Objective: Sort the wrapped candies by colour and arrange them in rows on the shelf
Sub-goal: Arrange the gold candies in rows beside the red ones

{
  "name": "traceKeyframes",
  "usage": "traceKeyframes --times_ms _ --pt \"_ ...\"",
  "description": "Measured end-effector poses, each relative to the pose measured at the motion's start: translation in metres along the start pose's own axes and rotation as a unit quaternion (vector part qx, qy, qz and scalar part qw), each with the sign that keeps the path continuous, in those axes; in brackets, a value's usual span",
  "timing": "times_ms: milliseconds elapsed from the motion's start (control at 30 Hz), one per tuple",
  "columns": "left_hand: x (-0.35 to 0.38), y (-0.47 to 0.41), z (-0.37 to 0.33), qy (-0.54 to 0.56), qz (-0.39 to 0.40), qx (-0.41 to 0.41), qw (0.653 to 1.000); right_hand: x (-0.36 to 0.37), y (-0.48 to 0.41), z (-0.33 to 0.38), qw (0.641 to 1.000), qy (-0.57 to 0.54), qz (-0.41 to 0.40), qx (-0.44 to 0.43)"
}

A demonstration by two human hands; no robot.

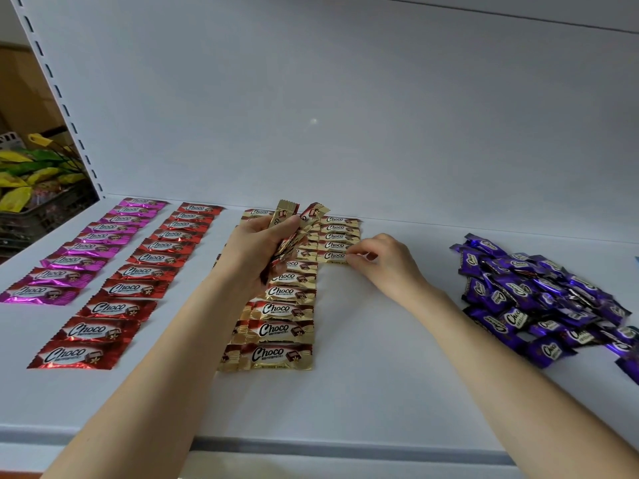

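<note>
Gripping a fanned bundle of gold-wrapped candies (pixel 287 210) in our left hand (pixel 259 252), we pinch with our right hand (pixel 383 261) the nearest candy (pixel 332 256) of a short second gold column, which lies flat on the white shelf (pixel 380 368). Just left of it runs a full gold row (pixel 281 330), then a red row (pixel 138 271) and a pink row (pixel 86 247), all reaching back toward the pale back panel (pixel 345 98). A loose heap of purple candies (pixel 539 295) sits well apart on the right. Beyond the slotted upright (pixel 55 91) at far left, a dark basket (pixel 31 219) holds yellow and green packets (pixel 20 178).
</note>
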State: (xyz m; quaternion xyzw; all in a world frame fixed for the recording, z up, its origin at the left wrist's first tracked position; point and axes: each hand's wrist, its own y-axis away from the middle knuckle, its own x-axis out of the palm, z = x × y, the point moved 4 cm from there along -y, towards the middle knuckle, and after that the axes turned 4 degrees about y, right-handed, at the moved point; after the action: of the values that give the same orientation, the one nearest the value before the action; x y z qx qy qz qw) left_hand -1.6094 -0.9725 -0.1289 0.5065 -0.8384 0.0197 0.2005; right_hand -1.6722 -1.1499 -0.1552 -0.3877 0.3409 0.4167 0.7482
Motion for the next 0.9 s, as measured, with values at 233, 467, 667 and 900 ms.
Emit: traceKeyframes --times_ms 233,467,667,900 --pt "0.007 0.002 0.004 -0.06 0.049 -0.009 0.997 -0.026 0.007 0.022 0.953 -0.298 -0.049 0.025" --pt "0.011 0.004 0.007 -0.07 0.063 -0.023 0.995 -0.023 0.013 0.035 0.909 -0.413 0.036 0.039" --pt "0.007 0.002 0.005 -0.037 0.064 -0.047 0.996 -0.027 0.013 0.03 0.874 -0.48 0.069 0.042" --pt "0.005 0.0 0.006 -0.045 0.045 -0.038 0.997 -0.03 0.013 0.03 0.891 -0.448 0.059 0.038"
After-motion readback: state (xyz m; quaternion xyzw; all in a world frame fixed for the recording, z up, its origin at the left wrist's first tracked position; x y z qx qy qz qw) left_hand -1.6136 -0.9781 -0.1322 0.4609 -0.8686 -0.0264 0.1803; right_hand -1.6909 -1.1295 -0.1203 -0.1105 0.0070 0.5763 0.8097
